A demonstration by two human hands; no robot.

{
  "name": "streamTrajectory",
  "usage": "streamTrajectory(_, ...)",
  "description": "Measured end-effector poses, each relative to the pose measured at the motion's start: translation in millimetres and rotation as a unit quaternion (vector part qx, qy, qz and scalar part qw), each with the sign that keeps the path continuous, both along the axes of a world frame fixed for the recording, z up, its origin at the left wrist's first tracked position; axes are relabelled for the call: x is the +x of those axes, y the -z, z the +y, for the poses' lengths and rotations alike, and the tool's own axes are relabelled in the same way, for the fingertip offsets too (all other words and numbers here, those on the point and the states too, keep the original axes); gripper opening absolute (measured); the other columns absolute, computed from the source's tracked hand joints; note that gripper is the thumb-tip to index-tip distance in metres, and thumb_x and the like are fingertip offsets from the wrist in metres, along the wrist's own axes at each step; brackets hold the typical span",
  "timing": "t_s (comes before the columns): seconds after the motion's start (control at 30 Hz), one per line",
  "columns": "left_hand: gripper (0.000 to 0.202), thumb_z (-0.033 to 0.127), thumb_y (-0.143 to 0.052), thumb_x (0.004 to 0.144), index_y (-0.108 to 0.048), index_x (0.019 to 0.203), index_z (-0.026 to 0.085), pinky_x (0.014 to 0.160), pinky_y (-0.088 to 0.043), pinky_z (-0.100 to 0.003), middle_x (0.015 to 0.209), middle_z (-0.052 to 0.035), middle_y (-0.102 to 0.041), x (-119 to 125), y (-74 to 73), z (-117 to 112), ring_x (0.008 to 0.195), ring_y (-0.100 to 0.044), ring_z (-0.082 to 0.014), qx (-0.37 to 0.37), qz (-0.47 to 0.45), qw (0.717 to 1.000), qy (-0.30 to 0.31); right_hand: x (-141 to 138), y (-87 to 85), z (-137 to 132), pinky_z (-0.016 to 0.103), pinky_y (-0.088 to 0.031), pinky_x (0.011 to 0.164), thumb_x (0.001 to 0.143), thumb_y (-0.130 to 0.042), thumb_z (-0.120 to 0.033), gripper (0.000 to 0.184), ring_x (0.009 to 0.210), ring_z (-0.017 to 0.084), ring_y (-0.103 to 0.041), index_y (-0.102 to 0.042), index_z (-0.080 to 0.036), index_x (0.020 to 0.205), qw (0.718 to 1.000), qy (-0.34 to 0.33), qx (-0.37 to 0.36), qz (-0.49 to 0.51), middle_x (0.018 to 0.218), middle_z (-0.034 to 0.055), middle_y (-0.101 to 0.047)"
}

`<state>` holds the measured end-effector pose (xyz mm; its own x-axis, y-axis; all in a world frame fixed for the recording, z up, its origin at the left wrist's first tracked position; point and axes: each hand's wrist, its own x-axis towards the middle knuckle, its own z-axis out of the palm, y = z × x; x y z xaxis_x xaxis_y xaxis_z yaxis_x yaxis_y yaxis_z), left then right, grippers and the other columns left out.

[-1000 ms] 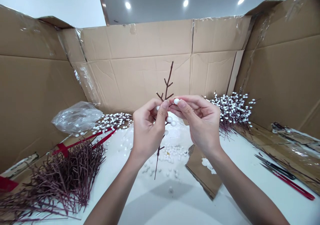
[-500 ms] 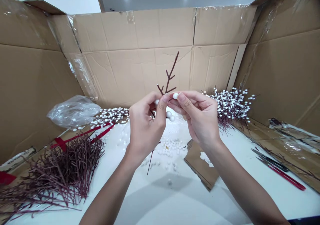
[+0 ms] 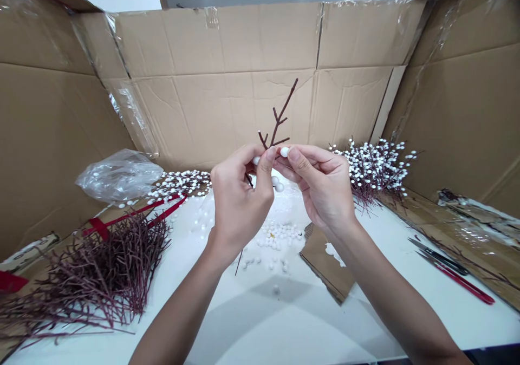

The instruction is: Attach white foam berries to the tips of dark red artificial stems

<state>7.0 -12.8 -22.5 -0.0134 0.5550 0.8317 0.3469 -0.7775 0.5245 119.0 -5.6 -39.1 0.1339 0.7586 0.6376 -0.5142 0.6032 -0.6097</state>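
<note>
- Head view, work in hand: seating a white foam ball point(image 3: 284, 151) on a brown twig point(image 3: 280, 118); the twig stands tilted, far end up, between both hands.
- Left hand point(image 3: 239, 208): narrow grip, closed around the twig's stem.
- Right hand point(image 3: 320, 189): narrow pinch, thumb and forefinger on the ball.
- Next move calls for light, even pressure: foam dents easily.
- Near left: bare stems point(image 3: 93, 273). Far right: beaded sprays point(image 3: 376, 167). Below the hands: loose balls point(image 3: 278, 235) on a white table point(image 3: 244, 321). Near right: red-handled scissors point(image 3: 455, 273).
</note>
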Motion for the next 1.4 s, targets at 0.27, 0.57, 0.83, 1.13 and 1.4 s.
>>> streamTrajectory(0.27, 0.028, 0.032, -0.055, 0.087, -0.054, 0.062, 0.019, 0.045, -0.041, -0.022, 0.051, 0.0034, -0.051, 0.7, 1.0, 1.4, 0.047, -0.049, -0.0090, -0.009, -0.010, 1.000, 0.004, -0.5, 1.2, 2.0, 0.036, -0.061, 0.083, 0.073, -0.074, -0.024, 0.003, 0.080, 0.017, -0.072, -0.075, -0.023, 0.075, 1.000, 0.019, 0.002, -0.020, 0.079, -0.0004, -0.076)
streamTrajectory(0.57, 0.026, 0.031, -0.056, 0.086, -0.055, 0.064, 0.019, 0.045, -0.040, -0.022, 0.051, 0.0030, -0.054, 0.5, 0.5, 2.6, 0.045, -0.050, -0.0090, -0.001, -0.009, 1.000, 0.017, 4.4, -2.7, 0.6, 0.037, -0.061, 0.083, 0.074, -0.073, -0.028, 0.006, 0.081, 0.017, -0.072, -0.075, -0.022, 0.076, 0.999, 0.004, 0.002, -0.048, 0.079, 0.0004, -0.076)
streamTrajectory(0.83, 0.030, 0.037, -0.054, 0.086, -0.053, 0.062, 0.020, 0.046, -0.038, -0.025, 0.052, 0.0021, -0.049, 4.1, 6.4, 3.9, 0.049, -0.048, -0.0110, 0.003, -0.012, 1.000, -0.010, 2.2, 1.7, 5.0, 0.034, -0.059, 0.086, 0.074, -0.074, -0.027, 0.003, 0.082, 0.016, -0.072, -0.075, -0.025, 0.075, 0.999, 0.011, 0.005, -0.033, 0.082, -0.0017, -0.076)
streamTrajectory(1.13, 0.030, 0.033, -0.053, 0.088, -0.052, 0.060, 0.020, 0.045, -0.031, -0.026, 0.052, 0.0028, -0.047, 6.5, 6.6, 4.7, 0.047, -0.041, -0.0096, 0.010, -0.013, 0.999, -0.032, -4.3, 3.9, 5.0, 0.034, -0.060, 0.082, 0.073, -0.074, -0.025, 0.003, 0.081, 0.016, -0.071, -0.076, -0.023, 0.075, 0.999, 0.034, -0.017, -0.014, 0.081, -0.0013, -0.076)
streamTrajectory(1.4, 0.027, 0.030, -0.053, 0.087, -0.056, 0.063, 0.020, 0.045, -0.032, -0.025, 0.053, 0.0028, -0.049, 7.8, 7.1, 5.4, 0.048, -0.042, -0.0093, 0.005, -0.029, 0.999, -0.026, -7.5, 6.5, 8.2, 0.033, -0.058, 0.084, 0.069, -0.076, -0.030, 0.008, 0.081, 0.016, -0.071, -0.075, -0.024, 0.075, 0.998, 0.054, -0.034, -0.010, 0.081, -0.0018, -0.076)
